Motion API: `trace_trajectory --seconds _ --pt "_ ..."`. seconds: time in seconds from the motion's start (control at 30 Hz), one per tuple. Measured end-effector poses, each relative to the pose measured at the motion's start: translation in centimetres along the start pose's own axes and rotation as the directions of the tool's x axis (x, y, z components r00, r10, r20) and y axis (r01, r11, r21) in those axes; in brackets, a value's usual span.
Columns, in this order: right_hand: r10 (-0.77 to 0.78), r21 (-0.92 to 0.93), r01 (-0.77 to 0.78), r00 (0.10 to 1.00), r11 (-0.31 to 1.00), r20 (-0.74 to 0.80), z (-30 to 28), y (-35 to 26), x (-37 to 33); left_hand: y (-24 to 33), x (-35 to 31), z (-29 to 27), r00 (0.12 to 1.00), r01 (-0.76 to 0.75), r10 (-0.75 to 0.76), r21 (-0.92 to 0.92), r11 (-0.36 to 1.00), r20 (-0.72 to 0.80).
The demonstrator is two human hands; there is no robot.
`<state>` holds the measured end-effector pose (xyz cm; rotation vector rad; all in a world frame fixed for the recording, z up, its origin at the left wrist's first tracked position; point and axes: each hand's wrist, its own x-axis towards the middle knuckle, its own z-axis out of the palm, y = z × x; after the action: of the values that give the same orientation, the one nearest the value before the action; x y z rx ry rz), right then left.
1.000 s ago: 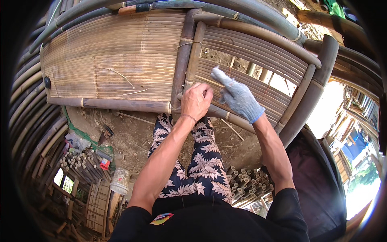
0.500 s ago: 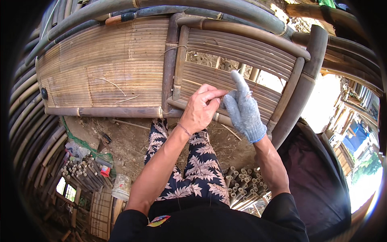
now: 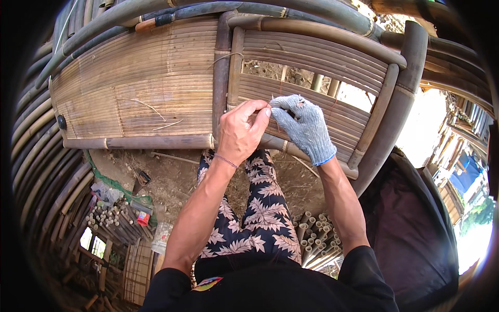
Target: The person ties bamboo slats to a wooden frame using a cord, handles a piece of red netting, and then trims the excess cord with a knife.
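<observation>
My bare left hand [image 3: 240, 131] is closed, thumb and forefinger pinched on a thin reddish strand [image 3: 268, 105]; whether it is thread or wire I cannot tell. Touching or nearly touching those fingertips is my right hand [image 3: 306, 127] in a grey knit glove with a blue cuff. Its thumb and fingers are pinched too, at the same strand. Both hands hover over the near edge of a slatted bamboo panel [image 3: 312, 112], set in a frame of thick bamboo poles. Two gaps show between its slats.
To the left, a wider panel of split-bamboo slats [image 3: 140, 78] bears loose thin strips. Curved bamboo poles [image 3: 36, 140] line the left side. Cut bamboo bundles [image 3: 117, 221] and a pale bucket [image 3: 162, 236] stand on the floor. A dark sheet [image 3: 405, 229] drapes at the right.
My right hand has gone from a raised, extended forefinger to a pinch and moved left to my left hand. My left hand has shifted slightly left and stays pinched.
</observation>
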<state>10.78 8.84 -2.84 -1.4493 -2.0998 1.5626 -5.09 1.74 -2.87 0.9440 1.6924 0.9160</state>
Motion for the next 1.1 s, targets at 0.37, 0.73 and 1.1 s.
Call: trace_trajectory --seconds 0.37,0.73,1.1 --pt "-0.052 -0.004 0.052 0.975 0.999 -0.216 1.7 -0.5 -1.2 0.0 0.2 0.6 0.998 0.048 -0.05 -0.087 0.995 -0.027" --pt "-0.176 -0.224 0.117 0.949 0.967 -0.261 0.0 -1.2 -2.7 -1.0 -0.6 -0.6 0.921 0.375 -0.251 -0.504 0.778 0.297" --pt "-0.314 -0.398 0.147 0.864 0.905 -0.395 -0.2 1.1 -1.1 -0.3 0.2 -2.1 0.796 0.596 -0.469 -0.367 0.714 0.382"
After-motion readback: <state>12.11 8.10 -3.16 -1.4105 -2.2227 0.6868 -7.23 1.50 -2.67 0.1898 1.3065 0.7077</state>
